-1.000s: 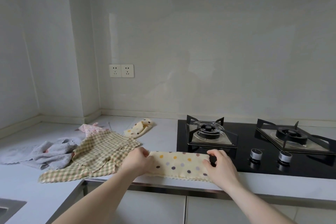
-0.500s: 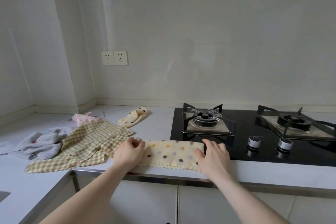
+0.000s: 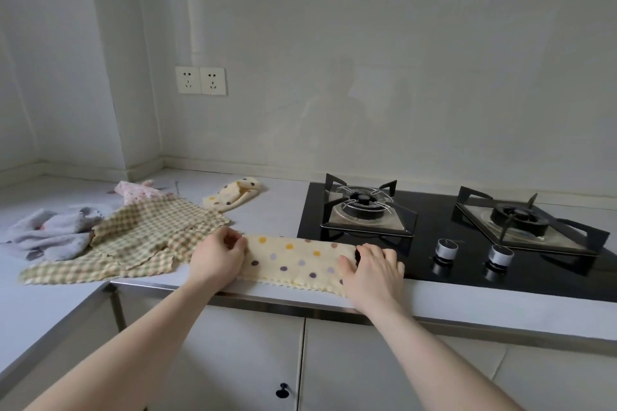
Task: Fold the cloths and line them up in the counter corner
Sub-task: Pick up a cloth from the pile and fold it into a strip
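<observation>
**Dotted cloth pinned at both ends on the counter's front edge**

The counter [image 3: 277,207] runs in an L: a long stretch ahead under the back wall and a leg coming forward on the left, with a metal strip along its front edge. Bare counter lies between the back wall and the cloths, in the corner behind the pile, and in a narrow band in front of the black hob [image 3: 467,243], which fills the right half.

Five cloths show. A yellow dotted cloth [image 3: 293,260], folded into a long strip, lies along the front edge, its right end overlapping the hob's near-left corner. A checked cloth [image 3: 133,243] lies spread and rumpled to its left, touching it. A grey cloth [image 3: 53,233] is bunched further left, a pink cloth [image 3: 133,192] lies crumpled behind the checked one, and a second dotted cloth [image 3: 233,197] lies loosely folded towards the back. The hob has two burners and two knobs; two sockets [image 3: 200,80] sit on the wall.

The left hand [image 3: 217,259] pinches the strip's left end, fingers curled onto it. The right hand [image 3: 372,272] presses on the right end, fingers bent over the fold. The hands are well apart, the strip stretched between them.
</observation>
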### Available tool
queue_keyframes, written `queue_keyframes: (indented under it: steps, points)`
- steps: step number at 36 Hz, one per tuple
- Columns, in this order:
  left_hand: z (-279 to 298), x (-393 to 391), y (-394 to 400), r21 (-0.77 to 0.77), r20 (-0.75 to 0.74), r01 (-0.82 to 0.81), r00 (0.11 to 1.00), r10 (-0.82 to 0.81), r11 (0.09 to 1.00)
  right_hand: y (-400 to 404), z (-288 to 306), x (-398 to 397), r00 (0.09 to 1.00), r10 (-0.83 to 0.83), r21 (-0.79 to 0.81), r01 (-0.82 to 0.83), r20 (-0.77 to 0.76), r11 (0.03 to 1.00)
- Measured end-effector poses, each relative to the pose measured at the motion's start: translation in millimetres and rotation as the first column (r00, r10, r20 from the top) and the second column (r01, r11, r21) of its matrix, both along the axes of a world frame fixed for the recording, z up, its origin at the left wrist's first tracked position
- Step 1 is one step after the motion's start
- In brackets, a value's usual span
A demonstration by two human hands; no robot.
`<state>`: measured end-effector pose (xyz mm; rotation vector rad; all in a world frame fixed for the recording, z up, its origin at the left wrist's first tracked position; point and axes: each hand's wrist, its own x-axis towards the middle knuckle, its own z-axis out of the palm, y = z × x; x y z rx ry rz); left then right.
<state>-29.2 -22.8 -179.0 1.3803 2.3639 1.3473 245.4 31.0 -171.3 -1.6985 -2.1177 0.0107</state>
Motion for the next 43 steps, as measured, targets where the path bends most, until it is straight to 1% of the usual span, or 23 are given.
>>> queue_keyframes:
  steps: [5,8,11,16,18,22,25,28,31,34,38,43]
  points:
    - [-4,3,-1,-0.079,-0.114,-0.038,0.993,0.029,0.996,0,0,0,1.000,-0.004,0.001,0.004,-0.018,1.000]
    - [-2,4,-3,-0.073,-0.110,-0.042,0.993,0.034,0.996,1,-2,0,0.997,-0.003,0.006,0.003,-0.073,1.000]
    - [0,5,-6,-0.060,-0.080,-0.025,0.997,0.020,0.998,3,-4,2,0.987,0.001,0.002,0.000,-0.163,1.000]
    - [5,8,-11,-0.101,-0.112,0.014,0.993,-0.025,0.995,8,-3,4,0.962,-0.016,-0.073,-0.005,-0.274,0.997]
    - [6,8,-12,-0.118,-0.116,0.038,0.992,-0.052,0.992,8,-1,5,0.938,-0.019,-0.090,-0.013,-0.345,0.996]
    - [7,8,-14,-0.137,-0.094,0.082,0.991,-0.096,0.987,6,7,8,0.861,-0.037,-0.157,-0.050,-0.508,0.986]
    - [7,8,-15,-0.136,-0.101,0.107,0.988,-0.121,0.985,8,22,16,0.811,-0.048,-0.179,-0.071,-0.583,0.981]
    - [8,7,-15,-0.144,-0.119,0.136,0.981,-0.153,0.980,13,39,24,0.757,-0.096,-0.190,-0.038,-0.646,0.981]
    - [9,7,-17,-0.151,-0.139,0.157,0.974,-0.178,0.976,17,54,25,0.742,-0.120,-0.217,-0.035,-0.659,0.975]
    - [10,7,-19,-0.142,-0.145,0.180,0.969,-0.201,0.973,20,65,17,0.745,-0.100,-0.241,-0.084,-0.659,0.967]
    - [11,6,-19,-0.149,-0.137,0.204,0.965,-0.225,0.967,18,76,-6,0.732,-0.049,-0.248,-0.167,-0.679,0.954]
    - [13,7,-21,-0.145,-0.097,0.208,0.970,-0.223,0.967,5,81,-48,0.739,0.043,-0.252,-0.283,-0.673,0.926]
